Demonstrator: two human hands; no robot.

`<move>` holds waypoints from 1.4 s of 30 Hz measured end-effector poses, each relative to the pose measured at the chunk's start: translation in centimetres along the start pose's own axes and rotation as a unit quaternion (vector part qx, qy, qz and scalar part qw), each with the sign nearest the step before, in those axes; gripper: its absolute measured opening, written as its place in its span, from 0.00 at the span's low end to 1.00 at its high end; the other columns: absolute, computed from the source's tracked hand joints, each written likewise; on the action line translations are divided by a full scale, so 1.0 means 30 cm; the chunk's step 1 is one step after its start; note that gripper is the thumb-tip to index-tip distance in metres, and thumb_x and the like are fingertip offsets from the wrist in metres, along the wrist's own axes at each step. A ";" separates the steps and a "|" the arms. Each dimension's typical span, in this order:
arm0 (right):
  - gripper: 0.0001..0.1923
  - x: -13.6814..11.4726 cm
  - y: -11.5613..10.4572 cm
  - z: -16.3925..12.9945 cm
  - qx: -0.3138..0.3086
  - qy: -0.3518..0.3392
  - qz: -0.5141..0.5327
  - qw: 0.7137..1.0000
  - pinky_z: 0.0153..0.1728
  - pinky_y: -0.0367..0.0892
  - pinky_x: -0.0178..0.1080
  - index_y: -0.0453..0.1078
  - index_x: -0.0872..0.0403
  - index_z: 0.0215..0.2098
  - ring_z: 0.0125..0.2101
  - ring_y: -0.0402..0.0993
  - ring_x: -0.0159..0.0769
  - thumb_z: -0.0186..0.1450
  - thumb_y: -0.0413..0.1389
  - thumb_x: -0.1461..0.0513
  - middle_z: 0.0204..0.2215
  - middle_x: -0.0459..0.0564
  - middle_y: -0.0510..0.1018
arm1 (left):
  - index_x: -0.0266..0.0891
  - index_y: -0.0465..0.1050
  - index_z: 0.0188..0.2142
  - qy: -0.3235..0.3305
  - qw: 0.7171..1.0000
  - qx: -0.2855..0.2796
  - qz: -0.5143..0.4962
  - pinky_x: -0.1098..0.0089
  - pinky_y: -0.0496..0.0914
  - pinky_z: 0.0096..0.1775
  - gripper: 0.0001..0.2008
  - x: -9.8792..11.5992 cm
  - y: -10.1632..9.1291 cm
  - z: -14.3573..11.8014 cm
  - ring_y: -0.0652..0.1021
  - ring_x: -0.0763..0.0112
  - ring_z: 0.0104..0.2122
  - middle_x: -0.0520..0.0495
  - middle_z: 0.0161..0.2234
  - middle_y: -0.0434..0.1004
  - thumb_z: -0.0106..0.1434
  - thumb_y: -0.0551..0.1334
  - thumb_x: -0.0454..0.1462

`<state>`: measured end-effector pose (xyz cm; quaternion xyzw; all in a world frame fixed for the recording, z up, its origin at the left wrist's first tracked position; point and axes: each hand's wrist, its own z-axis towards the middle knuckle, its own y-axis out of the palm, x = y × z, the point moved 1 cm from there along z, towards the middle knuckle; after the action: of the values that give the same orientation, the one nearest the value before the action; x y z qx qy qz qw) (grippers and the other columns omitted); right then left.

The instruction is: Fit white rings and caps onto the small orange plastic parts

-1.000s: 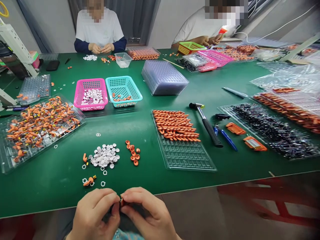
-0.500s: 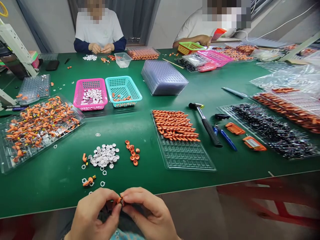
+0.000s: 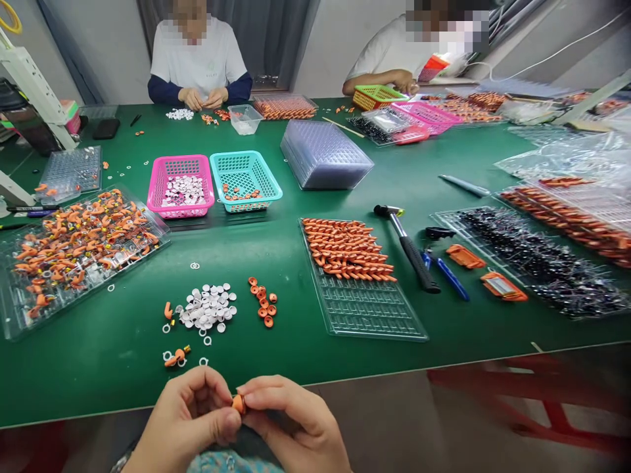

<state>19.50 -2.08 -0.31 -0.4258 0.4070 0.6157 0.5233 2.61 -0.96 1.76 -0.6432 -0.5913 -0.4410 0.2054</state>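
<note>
Just off the table's front edge, my left hand (image 3: 190, 414) and my right hand (image 3: 290, 420) meet at a small rounded orange plastic part (image 3: 238, 403). My right thumb and fingers pinch its right side. On its left, my left thumb and forefinger close against it. The fingers cover much of the part. Beyond my hands lies a pile of small white discs (image 3: 210, 307), with several orange cups (image 3: 263, 302) to its right. Orange hooked pieces (image 3: 176, 358) and white rings (image 3: 204, 361) are scattered in front of the pile.
A clear tray of orange pieces (image 3: 83, 249) is at left. Pink (image 3: 180, 210) and turquoise baskets (image 3: 246, 205) stand behind the discs. Rightward are a half-filled clear tray (image 3: 369, 309), a hammer (image 3: 411, 253), blue-handled pliers (image 3: 451, 279) and black wired parts (image 3: 537, 259). Two people sit across the table.
The orange part has turned between my fingers and shows its rounded side. My left fingers have opened a little and the left thumb has shifted. The view has moved slightly.
</note>
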 end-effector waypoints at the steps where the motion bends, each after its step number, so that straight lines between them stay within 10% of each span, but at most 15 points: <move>1: 0.20 0.002 0.000 -0.002 0.002 0.008 0.012 1.000 0.38 0.77 0.33 0.78 0.45 0.42 0.35 0.82 0.35 0.59 0.62 0.75 0.36 0.46 0.84 | 0.37 0.69 0.26 -0.019 1.000 -0.024 0.000 0.76 0.66 0.24 0.25 -0.003 0.003 0.001 0.70 0.77 0.19 0.53 0.19 0.71 0.47 0.73 0.54; 10: 0.20 0.006 0.006 -0.008 0.004 0.031 0.035 0.999 0.39 0.77 0.33 0.78 0.45 0.42 0.36 0.82 0.35 0.59 0.63 0.74 0.36 0.46 0.84 | 0.40 0.62 0.26 0.152 0.940 -0.070 0.299 0.73 0.62 0.29 0.24 -0.016 0.011 -0.037 0.68 0.72 0.24 0.52 0.23 0.65 0.72 0.45 0.51; 42: 0.23 -0.009 -0.002 -0.046 -0.022 -0.024 -0.009 0.999 0.38 0.79 0.35 0.77 0.44 0.48 0.37 0.83 0.38 0.61 0.62 0.74 0.40 0.51 0.84 | 0.43 0.59 0.29 0.299 0.870 -0.065 0.387 0.74 0.61 0.24 0.15 -0.058 0.003 -0.031 0.67 0.73 0.21 0.53 0.23 0.65 0.74 0.45 0.39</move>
<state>19.73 -3.48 -0.48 -0.4255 0.3769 0.6303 0.5289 2.56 -2.71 0.87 -0.6700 -0.1756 -0.5349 0.4838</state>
